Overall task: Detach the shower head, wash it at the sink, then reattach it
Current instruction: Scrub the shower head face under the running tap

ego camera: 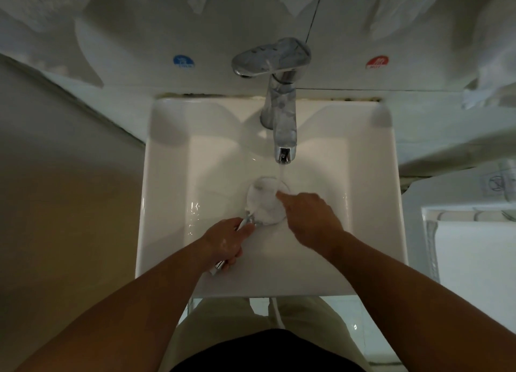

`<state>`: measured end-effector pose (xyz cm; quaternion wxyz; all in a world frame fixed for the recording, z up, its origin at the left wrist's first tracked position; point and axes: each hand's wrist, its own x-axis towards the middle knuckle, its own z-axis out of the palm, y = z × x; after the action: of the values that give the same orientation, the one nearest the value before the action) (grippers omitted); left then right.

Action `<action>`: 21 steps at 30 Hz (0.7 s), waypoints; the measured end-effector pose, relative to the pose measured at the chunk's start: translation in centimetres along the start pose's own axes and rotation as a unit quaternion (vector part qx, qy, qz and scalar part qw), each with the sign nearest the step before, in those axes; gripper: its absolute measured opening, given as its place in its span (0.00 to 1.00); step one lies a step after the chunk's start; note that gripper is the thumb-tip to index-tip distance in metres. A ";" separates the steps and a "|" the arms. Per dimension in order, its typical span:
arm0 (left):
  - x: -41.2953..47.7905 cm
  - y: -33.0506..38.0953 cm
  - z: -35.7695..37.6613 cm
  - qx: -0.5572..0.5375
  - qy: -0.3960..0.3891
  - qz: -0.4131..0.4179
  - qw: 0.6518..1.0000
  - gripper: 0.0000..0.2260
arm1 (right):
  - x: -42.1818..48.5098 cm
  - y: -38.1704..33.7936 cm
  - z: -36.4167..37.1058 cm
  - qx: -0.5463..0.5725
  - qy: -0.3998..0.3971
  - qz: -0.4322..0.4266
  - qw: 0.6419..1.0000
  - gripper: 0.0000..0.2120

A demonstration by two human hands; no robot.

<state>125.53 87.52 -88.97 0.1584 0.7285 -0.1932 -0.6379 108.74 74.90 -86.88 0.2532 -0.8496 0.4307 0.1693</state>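
Observation:
The shower head [264, 201], round and pale with a chrome handle, lies low in the white sink [167, 204] under the running stream from the chrome faucet [282, 114]. My left hand [226, 241] is wrapped around the handle, whose chrome end sticks out below the fist. My right hand [310, 218] rests on the round face, index finger stretched across it and the other fingers curled. Water covers part of the face.
Blue cold sticker [183, 61] and red hot sticker [377, 62] sit on the tiled wall behind the faucet. White towels hang above. A white fixture [474, 246] stands to the right of the sink, and a beige wall to the left.

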 end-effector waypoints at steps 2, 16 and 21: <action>-0.1 0.1 0.0 0.005 0.004 0.002 1.000 0.15 | 0.6 0.3 -0.6 0.001 0.006 0.016 1.000 0.28; 0.0 0.3 -0.3 0.021 0.012 0.005 1.000 0.15 | 1.2 0.4 -1.8 -0.030 -0.014 -0.021 0.999 0.28; 0.1 0.3 -0.4 0.019 0.005 0.004 1.000 0.16 | 0.1 -0.5 -1.6 -0.063 -0.058 -0.064 0.994 0.27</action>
<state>125.90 87.18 -88.90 0.1480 0.7335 -0.2076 -0.6301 109.36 74.16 -85.46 0.2340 -0.8783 0.3484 0.2290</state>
